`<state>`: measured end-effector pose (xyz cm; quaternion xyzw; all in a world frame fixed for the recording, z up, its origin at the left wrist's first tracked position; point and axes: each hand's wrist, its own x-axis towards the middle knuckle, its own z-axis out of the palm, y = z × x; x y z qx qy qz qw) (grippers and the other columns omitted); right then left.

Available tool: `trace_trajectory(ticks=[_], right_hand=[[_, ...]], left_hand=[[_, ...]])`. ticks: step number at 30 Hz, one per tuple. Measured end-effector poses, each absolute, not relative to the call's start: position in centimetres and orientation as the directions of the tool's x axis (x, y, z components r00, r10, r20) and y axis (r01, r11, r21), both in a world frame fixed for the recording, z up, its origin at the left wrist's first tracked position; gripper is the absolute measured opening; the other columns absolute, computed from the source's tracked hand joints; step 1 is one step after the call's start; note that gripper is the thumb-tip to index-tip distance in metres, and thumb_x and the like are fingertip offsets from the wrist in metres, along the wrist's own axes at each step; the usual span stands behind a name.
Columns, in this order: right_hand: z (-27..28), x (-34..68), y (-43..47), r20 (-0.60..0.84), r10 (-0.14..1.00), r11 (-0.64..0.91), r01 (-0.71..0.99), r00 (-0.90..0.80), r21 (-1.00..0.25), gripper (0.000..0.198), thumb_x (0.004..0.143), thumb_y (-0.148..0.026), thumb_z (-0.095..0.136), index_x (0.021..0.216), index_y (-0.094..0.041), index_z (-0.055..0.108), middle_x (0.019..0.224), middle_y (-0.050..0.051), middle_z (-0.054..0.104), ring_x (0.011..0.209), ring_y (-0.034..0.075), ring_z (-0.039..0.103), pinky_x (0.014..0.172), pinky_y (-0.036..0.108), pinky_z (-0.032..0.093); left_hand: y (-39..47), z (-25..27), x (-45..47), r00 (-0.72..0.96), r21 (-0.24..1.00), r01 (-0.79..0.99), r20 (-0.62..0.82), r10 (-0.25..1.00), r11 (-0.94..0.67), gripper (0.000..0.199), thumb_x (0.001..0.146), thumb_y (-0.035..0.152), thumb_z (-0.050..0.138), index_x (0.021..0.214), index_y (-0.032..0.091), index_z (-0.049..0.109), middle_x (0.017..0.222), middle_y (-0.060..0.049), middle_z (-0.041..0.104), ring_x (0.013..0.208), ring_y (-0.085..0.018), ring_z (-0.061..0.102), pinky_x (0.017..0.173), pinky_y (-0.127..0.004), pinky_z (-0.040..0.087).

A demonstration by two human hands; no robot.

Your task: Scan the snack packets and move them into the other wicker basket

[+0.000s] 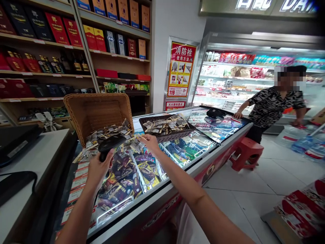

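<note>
In the head view my left hand (100, 167) is wrapped round the handle of a black barcode scanner (111, 143); a thin dark cord runs down below the hand. My right hand (150, 143) pinches a small clear snack packet (137, 144) just right of the scanner's head. Behind the scanner, a tan wicker basket (98, 103) lies tipped toward me, with many small packets (108, 131) spilling from its mouth. Close beyond my right hand, a dark brown woven tray (162, 137) holds more such packets (167, 124). Both containers rest on the glass-topped freezer (200, 156).
Wrapped ice creams (149, 174) fill the freezer under the glass. A counter (33, 166) stands at left, below shelves (63, 45) of boxed bottles. At the far right a person (276, 98) rests a hand on the freezer, near a red stool (247, 150) and large water bottles (309, 147).
</note>
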<state>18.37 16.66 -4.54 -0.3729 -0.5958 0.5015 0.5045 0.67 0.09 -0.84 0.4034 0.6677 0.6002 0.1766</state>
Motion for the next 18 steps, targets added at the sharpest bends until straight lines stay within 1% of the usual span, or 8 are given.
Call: trace_trajectory(ticks=[3,6,11,15,18], right_hand=[[-5.5,19.1,16.4,0.235,0.957,0.23,-0.045,-0.173,-0.972,0.042,0.079,-0.06,0.078,0.083,-0.019,0.078,0.058,-0.006,0.05,0.054,0.011,0.044,0.052,0.024,0.036],[-6.6,18.6,15.7,0.265,0.956,0.258,-0.071,-0.123,-0.964,0.051,0.078,-0.07,0.074,0.082,-0.019,0.076,0.055,-0.007,0.044,0.052,0.01,0.04,0.049,0.023,0.033],[-7.4,18.2,14.9,0.28,0.956,0.27,-0.116,-0.082,-0.956,0.058,0.076,-0.077,0.072,0.083,-0.019,0.073,0.054,-0.008,0.042,0.047,0.01,0.037,0.044,0.023,0.035],[-7.2,18.8,14.9,0.288,0.956,0.284,-0.075,-0.051,-0.956,0.061,0.079,-0.079,0.068,0.087,-0.019,0.071,0.059,-0.006,0.047,0.05,0.011,0.042,0.045,0.024,0.042],[-7.0,19.3,15.1,0.305,0.952,0.305,-0.033,0.003,-0.952,0.061,0.084,-0.08,0.061,0.088,-0.02,0.069,0.062,-0.005,0.047,0.051,0.012,0.045,0.047,0.026,0.043]], left_hand=[[0.1,-1.0,1.0,-0.561,0.962,0.27,0.199,0.803,-0.05,0.052,0.065,0.069,0.08,0.069,0.021,0.06,0.058,0.001,0.058,0.05,-0.013,0.049,0.047,-0.026,0.04],[0.0,-1.2,1.2,-0.517,0.961,0.268,0.197,0.833,-0.061,0.055,0.066,0.072,0.08,0.071,0.021,0.059,0.058,0.002,0.058,0.049,-0.012,0.049,0.047,-0.025,0.038],[-0.2,-1.7,1.3,-0.455,0.947,0.315,0.207,0.866,-0.061,0.061,0.068,0.081,0.074,0.07,0.022,0.056,0.054,0.003,0.054,0.047,-0.012,0.046,0.049,-0.026,0.036],[-0.1,-2.0,1.3,-0.414,0.937,0.346,0.195,0.889,-0.045,0.061,0.07,0.081,0.074,0.071,0.023,0.056,0.053,0.003,0.053,0.048,-0.013,0.046,0.05,-0.027,0.037],[0.0,-2.0,1.3,-0.397,0.941,0.337,0.182,0.9,-0.042,0.06,0.071,0.08,0.074,0.072,0.023,0.056,0.053,0.004,0.054,0.047,-0.013,0.045,0.05,-0.027,0.036]])
